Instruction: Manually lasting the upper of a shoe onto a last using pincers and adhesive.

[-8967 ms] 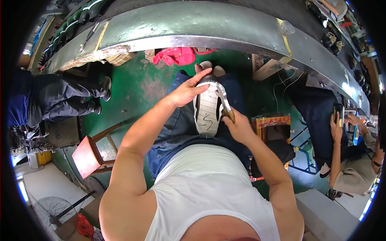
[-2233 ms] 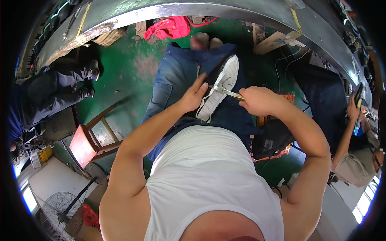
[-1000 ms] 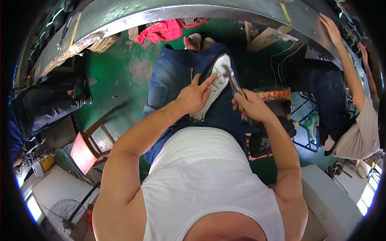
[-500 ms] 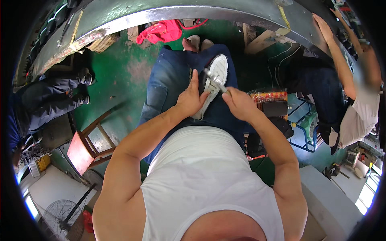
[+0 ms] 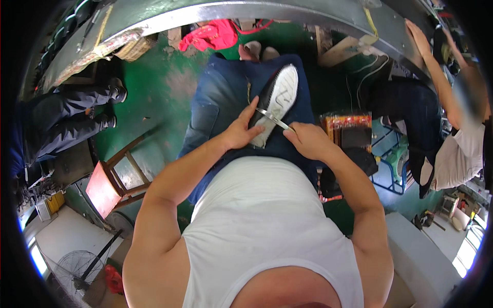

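Observation:
A dark shoe (image 5: 284, 92) lies upside down across my thighs, its pale stitched underside facing up and its toe pointing away to the right. My left hand (image 5: 240, 132) grips it near the heel end, with the thumb on the underside and the index finger stretched along the left side. In my right hand (image 5: 312, 141) is a metal hammer (image 5: 276, 120), held by its handle. The hammer reaches leftward over the middle of the shoe, and its head (image 5: 261, 111) is by the shoe's left edge, close to my left fingertips. Whether the head touches the shoe I cannot tell.
A metal-edged bench (image 5: 215, 11) spans the far side. Beneath it lies a red cloth (image 5: 210, 36). At my left stand a wooden chair (image 5: 105, 190) and a fan (image 5: 79, 269). A patterned box (image 5: 346, 123) is at my right. Other people sit on both sides.
The hammer head has come down nearer the shoe's left edge, and the hammer is less blurred. My hands have stayed close to where they were.

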The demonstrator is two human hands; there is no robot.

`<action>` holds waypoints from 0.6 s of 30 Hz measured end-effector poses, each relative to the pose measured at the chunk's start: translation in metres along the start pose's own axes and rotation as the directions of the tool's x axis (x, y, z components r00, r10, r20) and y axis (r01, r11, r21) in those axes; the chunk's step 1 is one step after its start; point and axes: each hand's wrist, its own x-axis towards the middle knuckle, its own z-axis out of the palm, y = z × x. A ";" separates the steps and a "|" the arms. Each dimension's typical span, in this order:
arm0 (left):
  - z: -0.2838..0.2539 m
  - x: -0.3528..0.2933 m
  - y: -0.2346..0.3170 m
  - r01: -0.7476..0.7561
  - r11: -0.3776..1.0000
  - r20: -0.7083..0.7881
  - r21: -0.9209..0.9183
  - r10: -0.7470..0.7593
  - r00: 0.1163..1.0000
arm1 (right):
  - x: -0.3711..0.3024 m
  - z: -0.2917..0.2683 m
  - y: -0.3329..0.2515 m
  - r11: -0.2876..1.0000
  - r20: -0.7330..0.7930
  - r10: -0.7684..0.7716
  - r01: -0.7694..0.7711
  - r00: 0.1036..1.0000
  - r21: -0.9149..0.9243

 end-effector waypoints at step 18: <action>-0.090 0.076 0.176 -0.140 0.297 -0.114 -0.945 0.100 0.988 | 0.003 -0.075 0.020 0.912 -0.510 0.172 0.059 0.843 0.405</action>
